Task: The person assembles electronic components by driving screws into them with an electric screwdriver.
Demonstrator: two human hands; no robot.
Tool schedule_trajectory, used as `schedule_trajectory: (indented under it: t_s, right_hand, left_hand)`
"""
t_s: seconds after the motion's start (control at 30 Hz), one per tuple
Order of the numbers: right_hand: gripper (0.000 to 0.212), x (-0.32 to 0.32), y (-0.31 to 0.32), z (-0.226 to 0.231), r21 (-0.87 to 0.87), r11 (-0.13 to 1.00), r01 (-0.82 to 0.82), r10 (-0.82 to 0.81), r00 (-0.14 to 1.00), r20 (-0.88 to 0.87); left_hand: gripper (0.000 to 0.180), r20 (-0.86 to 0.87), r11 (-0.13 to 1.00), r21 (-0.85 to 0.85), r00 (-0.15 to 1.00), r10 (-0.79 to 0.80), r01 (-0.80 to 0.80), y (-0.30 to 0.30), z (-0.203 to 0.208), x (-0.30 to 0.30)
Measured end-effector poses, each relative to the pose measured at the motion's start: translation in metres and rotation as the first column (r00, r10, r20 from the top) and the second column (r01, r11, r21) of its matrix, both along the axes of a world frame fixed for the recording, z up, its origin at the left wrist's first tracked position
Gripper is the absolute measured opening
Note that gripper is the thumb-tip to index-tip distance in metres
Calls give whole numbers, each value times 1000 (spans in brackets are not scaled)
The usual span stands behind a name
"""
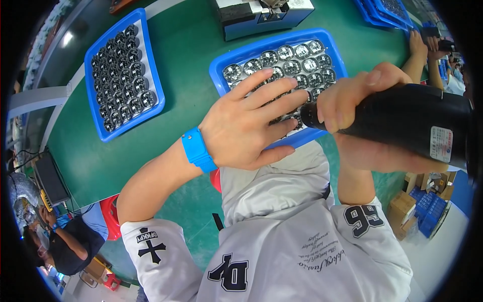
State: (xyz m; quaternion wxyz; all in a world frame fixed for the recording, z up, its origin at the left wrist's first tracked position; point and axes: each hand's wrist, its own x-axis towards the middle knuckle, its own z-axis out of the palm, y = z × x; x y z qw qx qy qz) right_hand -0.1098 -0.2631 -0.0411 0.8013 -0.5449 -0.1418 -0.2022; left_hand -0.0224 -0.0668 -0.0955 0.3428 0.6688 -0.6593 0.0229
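Observation:
My right hand (359,108) is wrapped round a black cylindrical hand tool (407,113) with a narrow nose and a white label. Its exact kind is not clear. The nose points left, over the right part of a blue tray (215,75). Rows of round, shiny metal-and-black parts (269,58) fill that tray. Across its near left side stretches my left hand (254,121), open, fingers spread above the parts and a blue band (198,151) on its wrist. Whether the fingertips touch the parts cannot be made out. The hand and tool hide several parts.
A second blue tray (156,95) of similar parts lies at the left of the green table (186,45). A boxy fixture (266,17) stands beyond the near tray. Stacked blue trays (385,15) and a co-worker's hands (417,45) are at far right; cartons (402,209) sit lower right.

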Motion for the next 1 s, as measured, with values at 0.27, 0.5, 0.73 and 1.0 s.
schedule_trajectory:
  t_s: [0.27,0.5,0.73,1.0]
  right_hand:
    - [114,2,0,3,-7,998,-67,67,998,19]
    - [118,-3,5,12,-11,998,69,-70,971,-227]
    - [91,56,12,76,151,913,380,-400,907,132]
    - [88,153,-10,89,-34,955,295,-292,953,76]
  left_hand:
    - [35,11,1000,-1,1000,8,-8,-2,1,4]
    - [33,51,1000,-19,998,24,-23,-2,-2,0]
    - [35,-16,1000,10,1000,-6,7,0,0,-3]
    - [37,3,1000,19,1000,-3,3,-1,5,1]
